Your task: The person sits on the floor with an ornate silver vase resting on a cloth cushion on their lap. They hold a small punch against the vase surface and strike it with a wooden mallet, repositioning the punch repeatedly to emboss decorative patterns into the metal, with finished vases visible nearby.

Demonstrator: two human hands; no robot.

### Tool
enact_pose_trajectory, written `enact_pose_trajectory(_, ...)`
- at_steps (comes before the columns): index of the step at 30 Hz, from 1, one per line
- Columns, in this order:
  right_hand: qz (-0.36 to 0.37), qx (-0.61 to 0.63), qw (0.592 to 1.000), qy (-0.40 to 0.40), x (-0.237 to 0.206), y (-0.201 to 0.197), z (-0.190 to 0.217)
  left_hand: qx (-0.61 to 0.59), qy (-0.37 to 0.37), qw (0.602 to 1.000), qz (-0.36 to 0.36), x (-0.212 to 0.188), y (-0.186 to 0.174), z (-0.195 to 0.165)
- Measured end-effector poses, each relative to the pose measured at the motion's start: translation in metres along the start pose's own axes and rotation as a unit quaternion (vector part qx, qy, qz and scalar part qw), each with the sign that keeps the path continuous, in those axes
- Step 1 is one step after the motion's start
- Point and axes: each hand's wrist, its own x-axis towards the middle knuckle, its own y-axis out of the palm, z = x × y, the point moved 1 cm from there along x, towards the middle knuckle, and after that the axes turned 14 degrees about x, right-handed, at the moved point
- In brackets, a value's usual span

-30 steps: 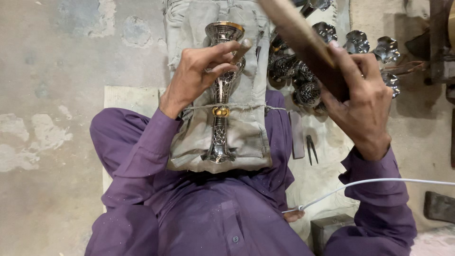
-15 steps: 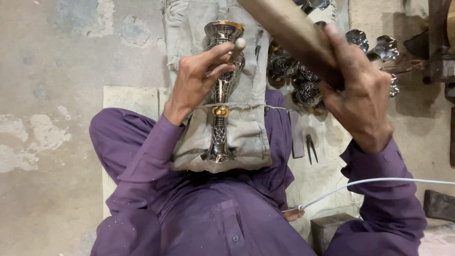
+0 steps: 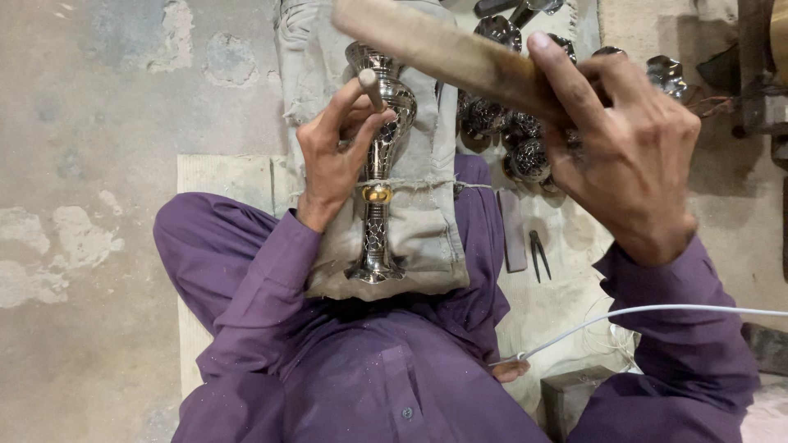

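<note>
An engraved silver metal vase (image 3: 378, 176) with a gold band lies tied by string onto a grey padded cloth block (image 3: 427, 213) across my lap. My left hand (image 3: 336, 156) grips a small metal punch (image 3: 371, 89) and sets its tip against the vase's bulging upper body. My right hand (image 3: 628, 152) is raised above and to the right, closed on a long wooden mallet stick (image 3: 447, 53) that slants over the vase's top.
Several finished silver vases (image 3: 513, 135) lie heaped behind the block at the right. A flat file (image 3: 514, 234) and small pliers (image 3: 538, 254) rest on the mat. A white cable (image 3: 640, 316) crosses my right arm. Bare concrete floor (image 3: 90, 123) lies to the left.
My right hand has swung the wooden stick leftward, over the top of the vase. My left hand has kept the punch on the vase's upper body.
</note>
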Motion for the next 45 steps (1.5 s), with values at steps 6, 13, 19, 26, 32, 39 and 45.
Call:
enact_pose_trajectory(6, -0.044, 0.004, 0.997, -0.068, 0.003, 0.001, -0.007, -0.022, 0.014, 0.999, -0.028, -0.006, 0.002, -0.006)
enact_pose_trajectory(13, -0.047, -0.051, 0.99, -0.121, 0.02, -0.005, -0.002, -0.01, 0.025, 0.999, -0.018, -0.005, 0.0, -0.003)
enact_pose_trajectory(19, -0.047, -0.079, 0.99, -0.103, 0.012, 0.006, -0.008, 0.013, 0.053, 0.998, 0.026, 0.002, -0.003, 0.0)
enact_pose_trajectory(26, -0.007, -0.142, 0.989, -0.045, -0.008, 0.01, -0.017, 0.04, 0.049, 0.996, 0.064, 0.011, -0.009, -0.003)
enact_pose_trajectory(32, -0.069, -0.015, 0.996, -0.054, -0.013, 0.016, -0.027, 0.033, 0.072, 0.994, 0.079, 0.011, -0.008, 0.001)
enact_pose_trajectory(39, -0.056, -0.072, 0.993, -0.081, -0.008, 0.017, -0.024, 0.057, 0.075, 0.994, 0.05, 0.003, -0.009, 0.005)
enact_pose_trajectory(45, -0.017, -0.082, 0.994, -0.075, -0.001, 0.022, -0.02, 0.066, 0.064, 0.995, 0.027, -0.001, -0.008, 0.006)
